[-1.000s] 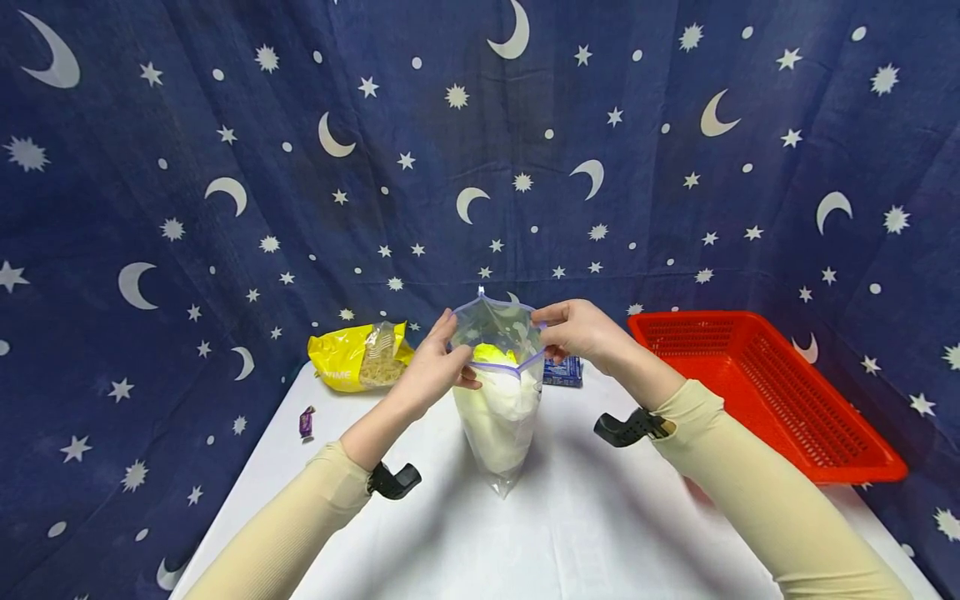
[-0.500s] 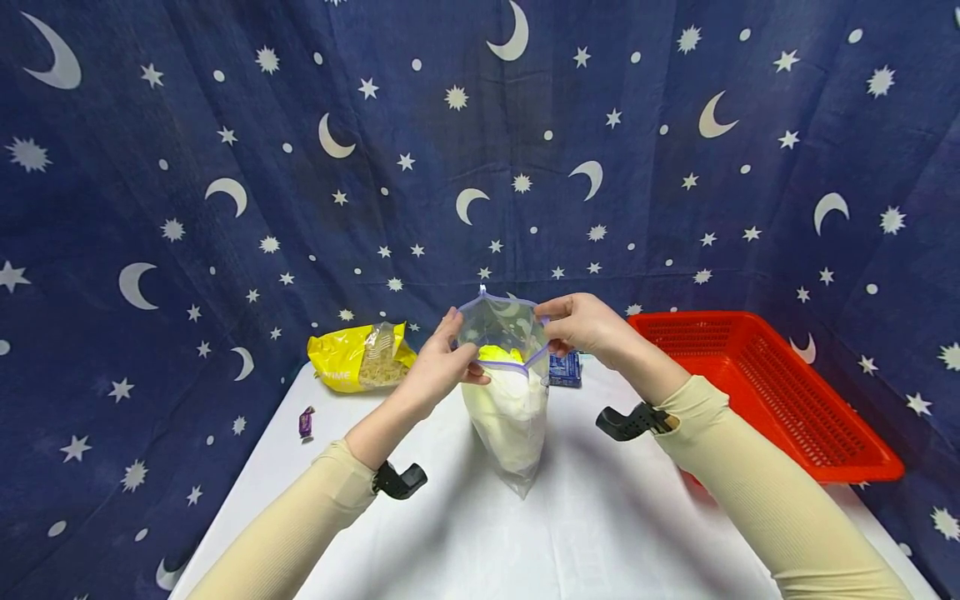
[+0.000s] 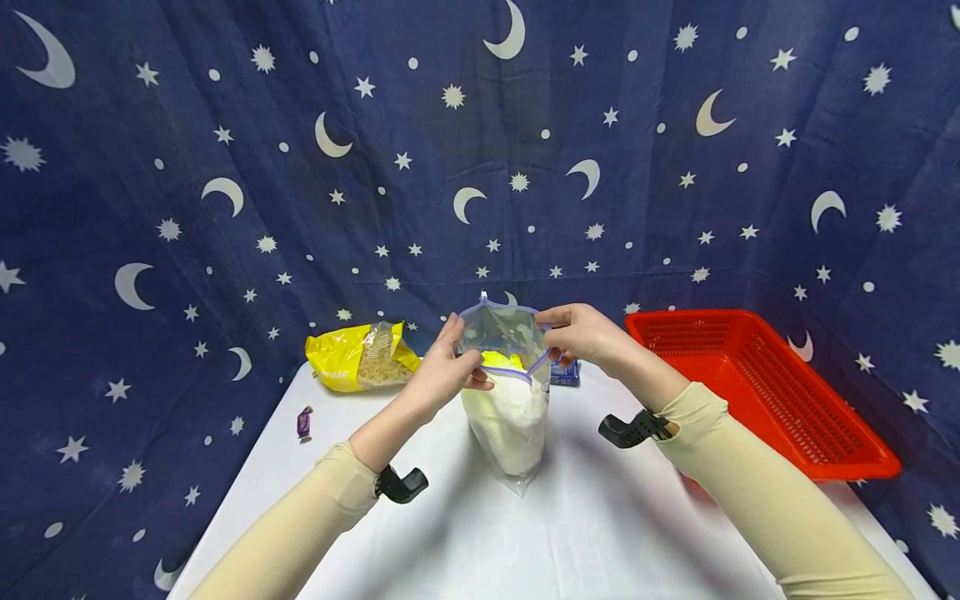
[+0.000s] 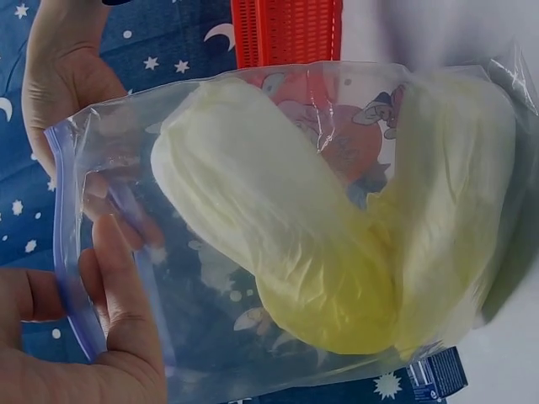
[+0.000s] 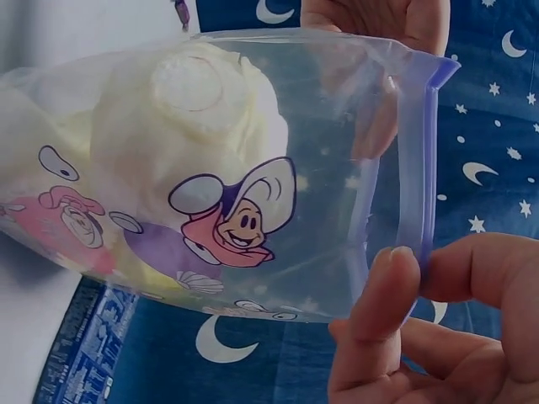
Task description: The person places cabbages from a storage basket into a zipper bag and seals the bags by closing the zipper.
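Note:
A clear zip bag (image 3: pixel 498 446) with a purple zip edge and cartoon prints stands upright between my hands in the head view, its mouth spread apart. Inside lie two pale napa cabbages with yellow leaf tips: one cabbage (image 4: pixel 253 185) slants near the mouth, the other cabbage (image 4: pixel 459 202) sits deeper. My left hand (image 3: pixel 442 373) pinches the near-left part of the rim between thumb and fingers. On the opposite side of the mouth, my right hand (image 3: pixel 588 336) pinches the rim. The zip edge (image 5: pixel 428 168) runs into its fingers in the right wrist view.
A yellow pasta bag (image 3: pixel 352 358) lies at the table's back left, with a small purple-wrapped candy (image 3: pixel 303 424) in front of it. Behind the zip bag is a blue packet (image 3: pixel 565 373), partly hidden. A red plastic basket (image 3: pixel 757 392) stands at the right.
Both hands and the zip bag have shifted slightly to the right. My right hand rose a little, then came down again. Both grips on the rim stay the same.

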Demonstrator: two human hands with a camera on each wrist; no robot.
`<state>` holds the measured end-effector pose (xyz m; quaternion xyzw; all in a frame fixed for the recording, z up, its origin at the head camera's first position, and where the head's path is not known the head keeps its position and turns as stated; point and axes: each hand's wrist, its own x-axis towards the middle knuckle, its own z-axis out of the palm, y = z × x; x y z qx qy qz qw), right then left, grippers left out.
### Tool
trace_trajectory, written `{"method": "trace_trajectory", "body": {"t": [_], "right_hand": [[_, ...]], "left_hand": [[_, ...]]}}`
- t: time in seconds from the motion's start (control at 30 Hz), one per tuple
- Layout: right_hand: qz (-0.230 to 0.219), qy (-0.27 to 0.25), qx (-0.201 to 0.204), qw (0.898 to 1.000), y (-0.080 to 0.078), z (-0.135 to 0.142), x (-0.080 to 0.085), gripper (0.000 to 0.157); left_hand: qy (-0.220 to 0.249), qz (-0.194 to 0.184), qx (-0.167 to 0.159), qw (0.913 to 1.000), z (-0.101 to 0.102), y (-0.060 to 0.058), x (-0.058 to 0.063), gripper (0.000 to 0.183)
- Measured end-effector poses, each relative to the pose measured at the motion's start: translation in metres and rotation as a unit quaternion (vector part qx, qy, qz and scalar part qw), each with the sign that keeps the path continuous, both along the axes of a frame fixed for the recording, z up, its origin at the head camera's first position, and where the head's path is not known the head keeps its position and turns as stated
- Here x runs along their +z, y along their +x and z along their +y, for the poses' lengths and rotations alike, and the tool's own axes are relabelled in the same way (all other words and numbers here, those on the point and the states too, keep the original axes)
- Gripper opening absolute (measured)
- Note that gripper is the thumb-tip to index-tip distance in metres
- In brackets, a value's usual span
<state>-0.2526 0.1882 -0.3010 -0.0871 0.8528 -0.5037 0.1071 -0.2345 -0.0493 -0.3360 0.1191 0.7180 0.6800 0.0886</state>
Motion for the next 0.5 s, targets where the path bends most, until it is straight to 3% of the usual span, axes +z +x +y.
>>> {"method": "trace_trajectory", "body": {"t": [0.33, 0.5], "right_hand": [[0.000, -0.079, -0.010, 0.997, 0.0000, -0.0031, -0.0027, 0.061], [0.016, -0.100, -0.016, 0.995, -0.0012, -0.0029, 0.0025, 0.060]], "left_hand": [[0.056, -0.008, 0.013, 0.9983, 0.0042, 0.0001, 0.0035, 0.084], [0.077, 0.015, 0.029, 0.9965, 0.0044, 0.0006, 0.0061, 0.084]]}}
